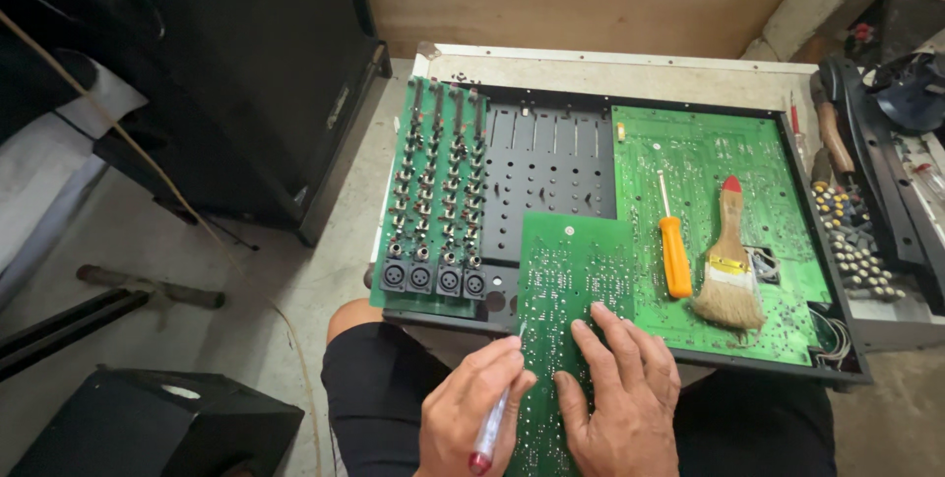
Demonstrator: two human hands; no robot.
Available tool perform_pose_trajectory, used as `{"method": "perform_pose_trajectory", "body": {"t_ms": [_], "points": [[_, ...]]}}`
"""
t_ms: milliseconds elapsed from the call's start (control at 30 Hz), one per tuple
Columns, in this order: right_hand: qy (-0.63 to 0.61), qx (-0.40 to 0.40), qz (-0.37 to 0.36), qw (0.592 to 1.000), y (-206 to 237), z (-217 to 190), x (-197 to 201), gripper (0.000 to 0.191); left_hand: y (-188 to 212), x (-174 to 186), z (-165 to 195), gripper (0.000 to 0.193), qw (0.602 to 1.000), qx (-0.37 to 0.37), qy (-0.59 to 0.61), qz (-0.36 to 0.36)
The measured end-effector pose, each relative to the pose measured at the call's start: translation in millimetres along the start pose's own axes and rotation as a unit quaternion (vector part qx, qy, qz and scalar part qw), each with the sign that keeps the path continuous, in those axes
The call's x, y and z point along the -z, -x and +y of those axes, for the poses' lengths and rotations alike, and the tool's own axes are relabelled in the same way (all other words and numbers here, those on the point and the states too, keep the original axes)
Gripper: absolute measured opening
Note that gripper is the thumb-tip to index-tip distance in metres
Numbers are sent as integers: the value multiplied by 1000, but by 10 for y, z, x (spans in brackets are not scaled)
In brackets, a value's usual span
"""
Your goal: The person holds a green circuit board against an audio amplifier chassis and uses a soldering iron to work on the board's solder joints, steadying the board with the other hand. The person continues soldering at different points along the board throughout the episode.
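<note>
From where I stand, the connector board (433, 201) with its rows of jacks lies leftmost in the open chassis (551, 157). The left hand (471, 413) is closed on a clear pen (492, 425), red cap down; its tip is hard to make out against the small green circuit board (566, 290). The right hand (620, 393) presses flat on that board, fingers spread, the board's lower edge hidden. Further right lie an orange screwdriver (674, 255) and a brush (730, 270).
</note>
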State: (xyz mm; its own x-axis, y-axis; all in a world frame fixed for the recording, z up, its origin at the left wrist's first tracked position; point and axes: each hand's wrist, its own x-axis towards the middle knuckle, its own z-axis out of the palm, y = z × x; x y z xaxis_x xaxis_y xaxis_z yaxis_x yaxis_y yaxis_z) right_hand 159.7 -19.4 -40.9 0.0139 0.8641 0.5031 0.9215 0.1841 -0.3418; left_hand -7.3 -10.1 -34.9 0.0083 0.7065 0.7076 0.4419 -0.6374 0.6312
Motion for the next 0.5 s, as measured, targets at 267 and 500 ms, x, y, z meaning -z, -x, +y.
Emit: {"method": "perform_pose_trajectory", "body": {"t_ms": [267,500], "points": [[-4,-2,-9,1000,-13,-12,25,57,52,60,-24,27,999,-28,-12,-45],[3,-8,-13,1000,6,3,-6,57,18,68,10,30,998,-11,-19,-64]]}}
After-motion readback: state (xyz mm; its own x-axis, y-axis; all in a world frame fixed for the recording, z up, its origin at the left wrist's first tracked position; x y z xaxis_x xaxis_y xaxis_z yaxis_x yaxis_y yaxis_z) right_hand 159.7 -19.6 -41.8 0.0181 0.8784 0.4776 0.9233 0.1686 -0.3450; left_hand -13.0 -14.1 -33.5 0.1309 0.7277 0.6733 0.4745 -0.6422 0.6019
